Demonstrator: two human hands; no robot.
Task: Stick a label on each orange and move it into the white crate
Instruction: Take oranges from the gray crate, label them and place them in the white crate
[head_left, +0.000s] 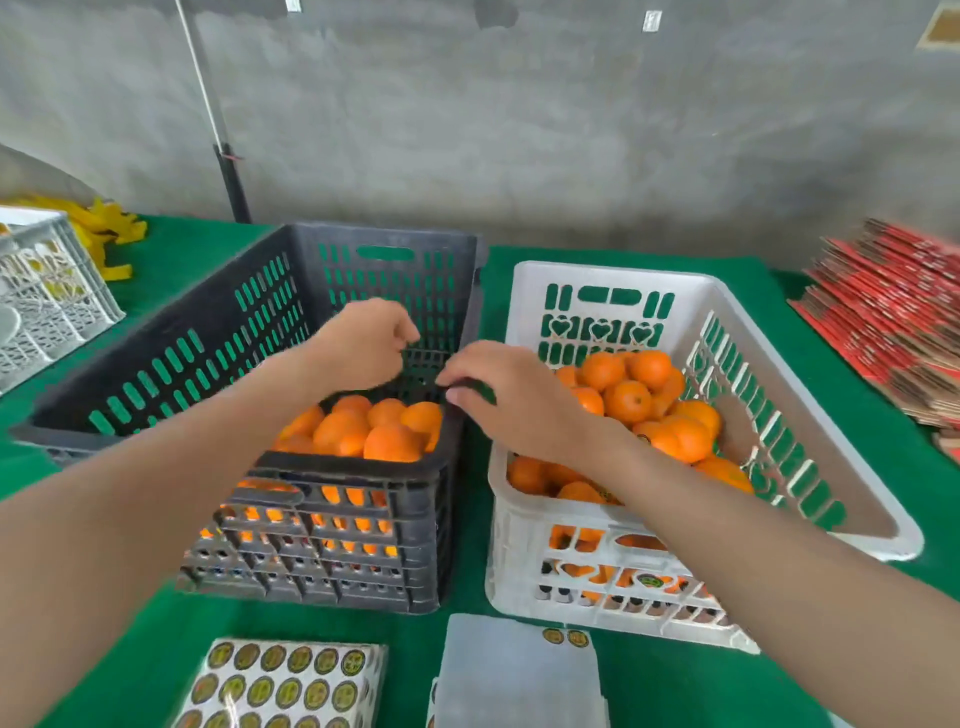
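Note:
The black crate (332, 462) on the left holds several oranges (363, 431) piled at its near right side. To its right, the white crate (524, 551) holds many more oranges (628, 400). My left hand (363, 343) hovers over the black crate above the oranges, its fingers curled with nothing visible in them. My right hand (504, 395) reaches across from the white crate, its fingertips and thumb close together at the black crate's right rim. Motion blur hides whether it pinches anything. A sheet of round labels (280, 680) lies at the near edge, with a nearly bare backing sheet (514, 670) beside it.
A green cloth (649, 686) covers the table. Another white crate (47, 296) stands at the far left with yellow strips (104, 228) behind it. Flattened red cartons (888, 322) are stacked at the right. A dark pole (234, 182) stands against the grey wall.

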